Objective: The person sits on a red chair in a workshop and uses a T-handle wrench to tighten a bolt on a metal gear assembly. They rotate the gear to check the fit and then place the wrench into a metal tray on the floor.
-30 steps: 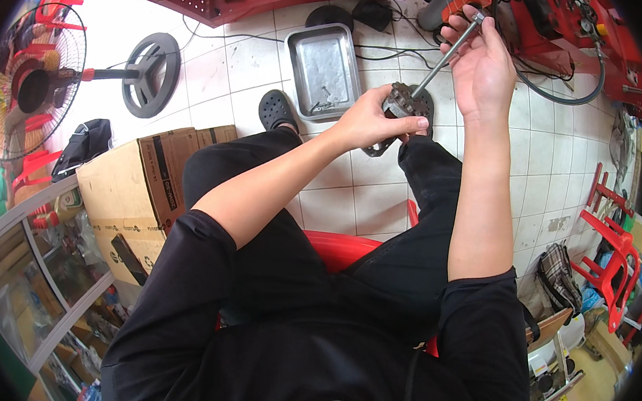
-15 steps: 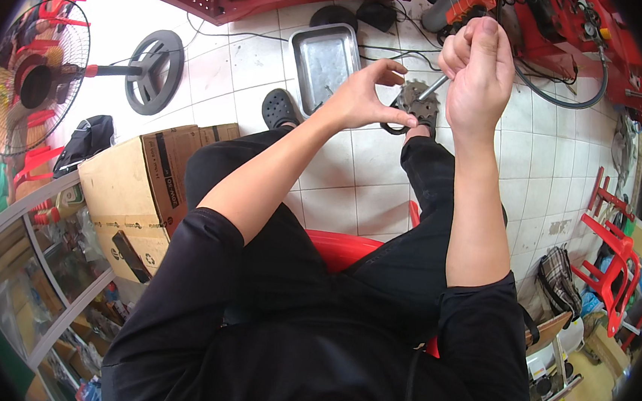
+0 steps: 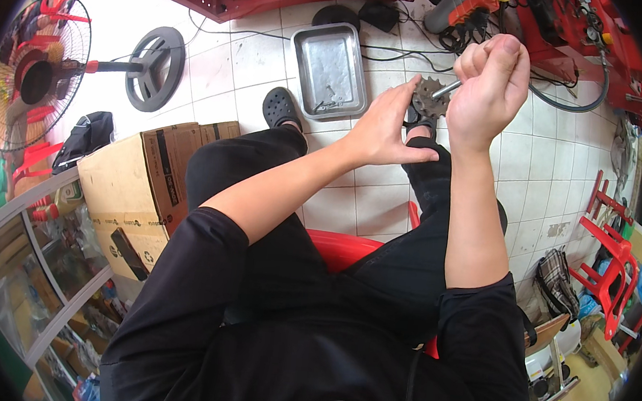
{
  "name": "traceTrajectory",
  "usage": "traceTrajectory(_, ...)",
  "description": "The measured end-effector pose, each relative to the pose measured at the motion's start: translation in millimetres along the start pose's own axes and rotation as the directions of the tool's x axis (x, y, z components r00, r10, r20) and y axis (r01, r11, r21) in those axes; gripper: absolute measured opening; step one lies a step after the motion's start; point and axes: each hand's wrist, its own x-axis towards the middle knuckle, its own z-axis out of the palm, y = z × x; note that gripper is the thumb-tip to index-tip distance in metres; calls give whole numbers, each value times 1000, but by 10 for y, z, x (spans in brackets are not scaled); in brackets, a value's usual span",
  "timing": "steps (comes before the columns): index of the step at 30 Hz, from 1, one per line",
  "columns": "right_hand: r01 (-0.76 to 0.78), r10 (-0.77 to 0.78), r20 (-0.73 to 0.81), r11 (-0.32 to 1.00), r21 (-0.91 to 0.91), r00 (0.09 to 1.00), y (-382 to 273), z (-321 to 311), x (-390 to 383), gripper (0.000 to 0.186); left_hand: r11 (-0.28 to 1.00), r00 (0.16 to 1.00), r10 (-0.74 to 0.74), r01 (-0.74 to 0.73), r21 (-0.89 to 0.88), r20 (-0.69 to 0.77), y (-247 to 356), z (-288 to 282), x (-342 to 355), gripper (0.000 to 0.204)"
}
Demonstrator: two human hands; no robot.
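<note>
My right hand [image 3: 488, 93] is closed in a fist around a slim metal rod [image 3: 446, 90], whose upper end is hidden in the palm. The rod's lower end meets a toothed dark metal sprocket [image 3: 424, 103]. I cannot tell whether the two are joined. Just left of the sprocket, my left hand [image 3: 387, 130] has its fingers stretched out and the thumb apart, with nothing held. Beneath the sprocket, my right foot in a dark clog [image 3: 426, 124] is partly covered.
A metal tray [image 3: 329, 50] with small dark bits lies on the tiled floor [image 3: 249, 63]. Black cables [image 3: 396, 56] run behind it to a red bench [image 3: 268, 6]. A cardboard box [image 3: 123, 174] and a fan [image 3: 40, 77] stand left; a red stool [image 3: 609, 257] is right.
My right hand has come slightly nearer and to the right with the rod. The left hand's fingers have straightened from a curved shape, and the sprocket now appears more face-on.
</note>
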Motion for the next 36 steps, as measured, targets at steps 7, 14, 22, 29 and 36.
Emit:
traceTrajectory(7, -37, 37, 81, 999, 2, 996, -44, 187, -166, 25, 997, 994, -68, 66, -34, -83, -159, -2, 38, 141)
traceTrajectory(14, -109, 98, 189, 993, 48, 977, -41, 118, -172, 21, 993, 997, -50, 56, 106, -60, -241, -178, 139, 136)
traceTrajectory(22, -32, 33, 155, 999, -10, 987, -86, 62, -76, 23, 981, 937, -151, 181, 67, -315, -425, -628, 348, 99)
traceTrajectory(29, -46, 43, 92, 998, 30, 995, -114, 0, 6, 28, 960, 858, -269, 277, -46, -438, -641, -776, 404, 44)
traceTrajectory(36, 11, -12, -6, 999, -51, 1000, -148, -14, 60, 30, 971, 995, -99, 90, -221, -32, -327, -410, 232, 45)
